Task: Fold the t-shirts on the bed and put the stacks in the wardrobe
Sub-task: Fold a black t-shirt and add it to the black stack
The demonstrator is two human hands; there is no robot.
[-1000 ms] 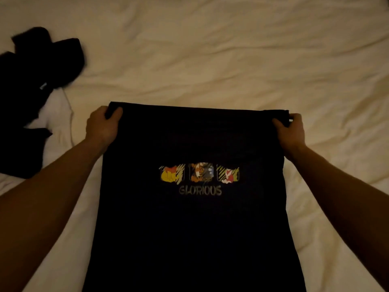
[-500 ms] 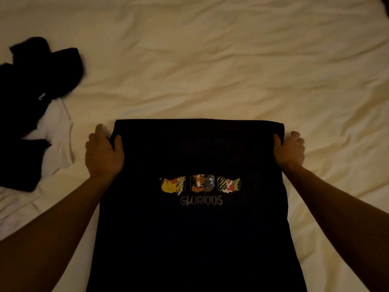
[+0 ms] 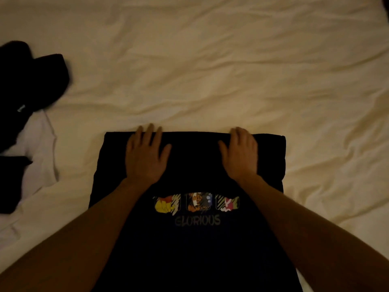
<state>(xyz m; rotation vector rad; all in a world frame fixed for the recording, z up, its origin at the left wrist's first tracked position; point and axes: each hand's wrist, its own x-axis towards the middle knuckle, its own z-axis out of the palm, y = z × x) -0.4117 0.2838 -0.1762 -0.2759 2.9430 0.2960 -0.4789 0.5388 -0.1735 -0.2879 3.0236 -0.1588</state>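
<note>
A bedroom in a home is indicated: a bed is covered by a rumpled cream sheet (image 3: 210, 70), with loose dark and white garments (image 3: 27, 123) heaped at its left.

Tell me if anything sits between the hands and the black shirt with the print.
Nothing does. The left hand and right hand both lie flat, directly on the black t-shirt near its far edge.

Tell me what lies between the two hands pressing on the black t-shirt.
In the head view, only bare black fabric of the black printed t-shirt lies between the left hand and the right hand; the colourful print sits nearer, below both.
</note>
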